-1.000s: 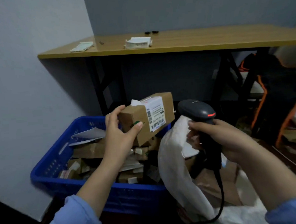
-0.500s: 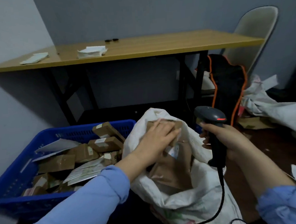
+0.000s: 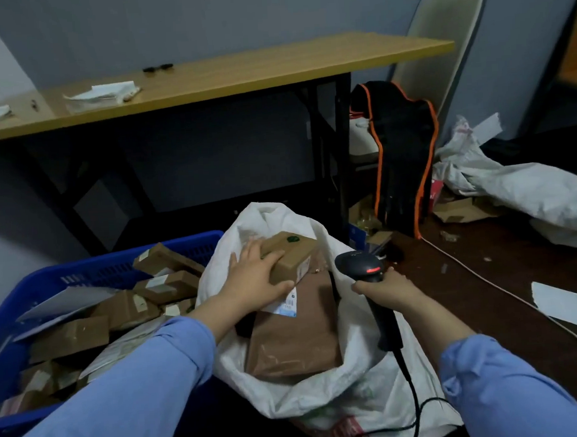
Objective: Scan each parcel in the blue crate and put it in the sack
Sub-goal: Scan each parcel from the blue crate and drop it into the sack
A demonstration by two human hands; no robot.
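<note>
While the left hand (image 3: 253, 280) grips a small box (image 3: 292, 253) at the mouth of the sack (image 3: 323, 397), its fingers (image 3: 249, 253) curl over the box's top and the thumb runs along the near side. The box sits tilted inside the sack's rim, just above a large brown parcel (image 3: 297, 341) lying in the sack; I cannot tell whether the two touch. The white rim stands up behind the box and folds down at the front, so the mouth gapes wide. The sack's left wall meets the right end of the crate (image 3: 99, 261), where more parcels (image 3: 69, 336) lie heaped below the blue rim.

The right hand (image 3: 389, 290) is wrapped round the handle of the scanner (image 3: 358, 263), just beside the sack's right edge, and a red light shows on the scanner's head. Its cable (image 3: 410, 389) drops down the sack's front. To the right lies dark floor, crossed by a pale cord (image 3: 484, 278) and bearing a sheet of paper (image 3: 560, 304). The tabletop (image 3: 239, 74) has its front edge well above both hands, with shadowed space beneath it.
</note>
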